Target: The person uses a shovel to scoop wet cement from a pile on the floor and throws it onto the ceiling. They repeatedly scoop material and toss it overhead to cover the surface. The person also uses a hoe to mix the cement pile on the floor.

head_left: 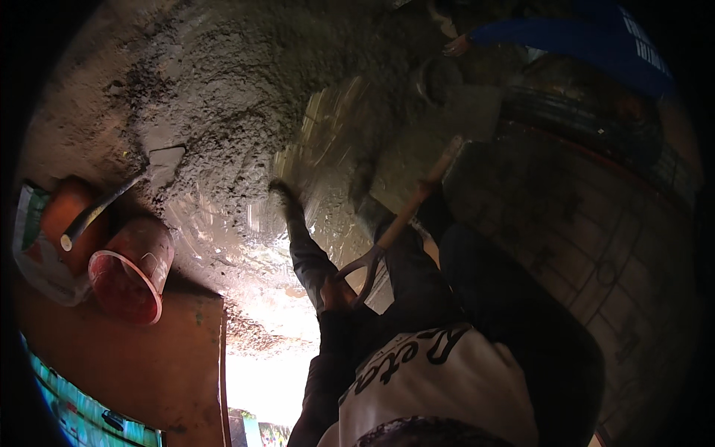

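A shovel's wooden shaft (pixel 402 217) runs slantwise in front of my body, its handle end low and its flat grey blade (pixel 474 112) up and to the right. At the handle end, my left hand (pixel 339 294) is closed around the grip. Farther up the shaft, my right hand (pixel 428 191) is wrapped round the wood, though shadow hides most of its fingers. Wet grey concrete mix (pixel 223 97) lies in a broad heap ahead and to the left. The blade is apart from that heap, near a dark round container (pixel 438 79).
On the left, a red bucket (pixel 134 272) lies tipped beside a whitish bag (pixel 45 272) and an orange container (pixel 65 220). A second tool's blade (pixel 165 160) rests at the heap's edge. Someone in a blue sleeve (pixel 566 43) is at the far right.
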